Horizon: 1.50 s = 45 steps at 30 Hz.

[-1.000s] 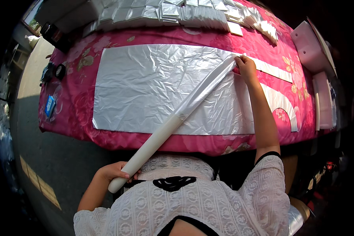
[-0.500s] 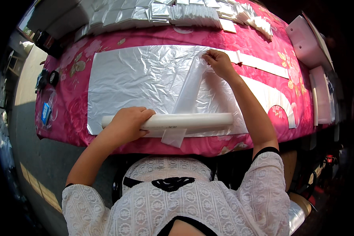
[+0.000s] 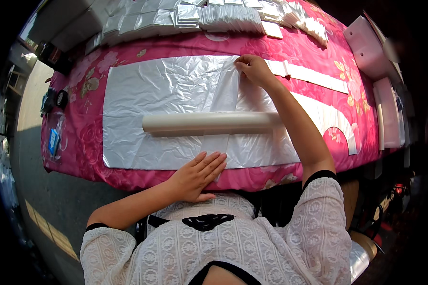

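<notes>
A thin, shiny white plastic sheet (image 3: 142,85) lies spread on the table, a fold or strip of it running front to back near its middle. At its far edge my right hand (image 3: 254,70) pinches the plastic at the end of that fold. My left hand (image 3: 199,173) rests flat by the sheet's near edge, fingers stretched out at the fold's near end. Between the hands a white roll (image 3: 209,122) lies crosswise on the sheet, its right end partly behind my right forearm. To the right the plastic narrows into a curved piece (image 3: 330,114) with a rounded cutout.
The table has a pink flowered cloth (image 3: 190,45). Several folded white packets (image 3: 233,19) line its far side. A white strip (image 3: 318,80) lies behind the sheet. At the right edge stand pale boxes (image 3: 368,47); at the left are a blue packet (image 3: 53,142) and a tape roll (image 3: 62,99).
My left hand has let go of the roll and moved right and nearer, now flat at the near edge. The roll lies farther away. My right hand has shifted slightly left with the plastic.
</notes>
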{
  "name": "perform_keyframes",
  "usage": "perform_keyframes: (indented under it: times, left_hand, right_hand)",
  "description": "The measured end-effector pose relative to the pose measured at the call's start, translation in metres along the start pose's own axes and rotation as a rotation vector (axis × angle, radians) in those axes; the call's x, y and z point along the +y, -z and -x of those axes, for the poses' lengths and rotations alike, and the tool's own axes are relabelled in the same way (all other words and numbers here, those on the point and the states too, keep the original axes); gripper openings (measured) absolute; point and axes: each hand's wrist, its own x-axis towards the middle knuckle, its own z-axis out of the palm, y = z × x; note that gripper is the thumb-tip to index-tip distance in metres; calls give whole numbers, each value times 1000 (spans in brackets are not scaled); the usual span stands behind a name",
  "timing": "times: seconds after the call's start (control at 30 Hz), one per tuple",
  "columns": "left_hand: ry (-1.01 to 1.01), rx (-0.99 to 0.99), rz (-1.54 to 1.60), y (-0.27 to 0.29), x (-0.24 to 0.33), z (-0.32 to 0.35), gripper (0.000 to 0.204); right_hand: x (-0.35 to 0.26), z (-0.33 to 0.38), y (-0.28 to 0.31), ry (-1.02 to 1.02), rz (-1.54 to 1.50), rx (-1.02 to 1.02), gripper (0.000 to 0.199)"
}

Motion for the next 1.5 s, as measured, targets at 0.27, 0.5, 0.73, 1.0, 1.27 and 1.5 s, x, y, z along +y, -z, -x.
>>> perform_keyframes:
  times: [0.27, 0.5, 0.73, 1.0, 1.27, 1.5]
  left_hand:
    - [57, 15, -8, -7, 14, 1, 81]
    - [71, 24, -40, -7, 21, 1, 77]
    - [83, 64, -36, -10, 24, -1, 68]
    - [182, 141, -105, -28, 43, -5, 52]
    - [83, 241, -106, -27, 38, -3, 53]
    - [-28, 273, 178, -9, 12, 20, 38]
  right_hand:
    - [-49, 146, -26, 491, 437, -236, 44]
    - [9, 134, 33, 418, 654, 262, 51]
    - [-1, 172, 53, 221, 366, 141, 47]
    - [-35, 191, -19, 551, 550, -87, 49]
    - [-9, 48, 0, 506, 548, 89, 44]
    - [-36, 92, -10, 656, 464, -59, 47]
